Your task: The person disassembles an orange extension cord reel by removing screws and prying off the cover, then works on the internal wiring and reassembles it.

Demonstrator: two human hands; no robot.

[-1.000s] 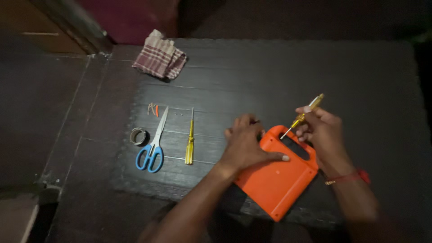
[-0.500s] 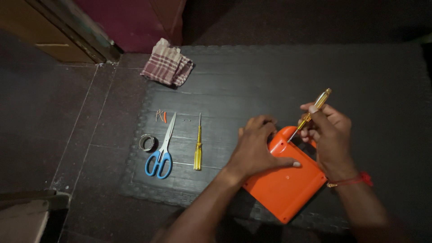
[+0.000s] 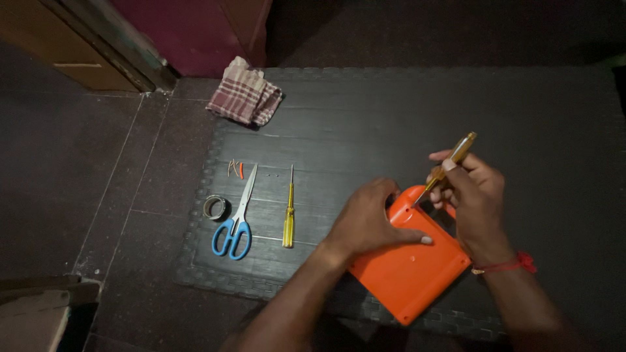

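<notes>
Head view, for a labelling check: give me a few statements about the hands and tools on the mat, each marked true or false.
1. The right hand holds a yellow-handled screwdriver with its tip at the orange plastic casing. True.
2. The left hand grips the blue-handled scissors. False: it lies flat on the orange casing; the scissors lie untouched on the dark mat.
3. A second yellow screwdriver lies on the mat to the right of the scissors. True.
4. The checked cloth covers the casing. False: it lies folded at the mat's far left corner, well apart from the casing.
5. A small roll of tape sits to the left of the scissors. True.
</notes>
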